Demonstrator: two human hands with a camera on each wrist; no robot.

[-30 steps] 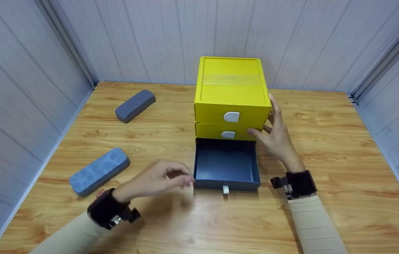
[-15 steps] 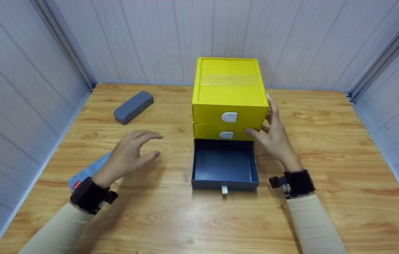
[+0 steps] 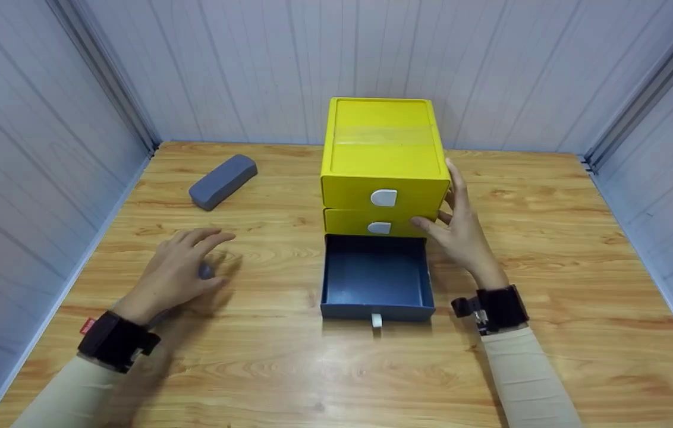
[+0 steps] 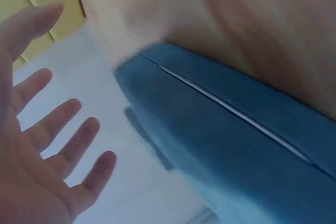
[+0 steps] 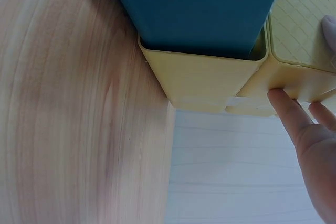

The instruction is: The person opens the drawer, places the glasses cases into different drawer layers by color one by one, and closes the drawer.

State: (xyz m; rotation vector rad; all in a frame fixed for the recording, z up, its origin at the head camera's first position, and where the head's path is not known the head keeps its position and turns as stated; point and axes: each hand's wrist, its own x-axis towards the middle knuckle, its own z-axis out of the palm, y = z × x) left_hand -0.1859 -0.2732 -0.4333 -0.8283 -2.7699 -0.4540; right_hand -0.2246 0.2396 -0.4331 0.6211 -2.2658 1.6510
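My left hand hovers over a blue glasses case, fingers spread and curved, holding nothing. In the left wrist view a gap shows between the fingers and the case, whose lid seam faces the camera. The hand hides most of the case in the head view. My right hand grips the front right corner of a yellow drawer cabinet, thumb on the front face and fingers along the side. Below, the dark blue bottom drawer is pulled out with nothing in it.
A grey glasses case lies at the back left of the wooden table. The upper drawers, with white handles, are closed. Pale panel walls stand behind and at both sides.
My left hand has moved left from beside the open drawer to above the blue glasses case. The right hand stays at the cabinet's corner.
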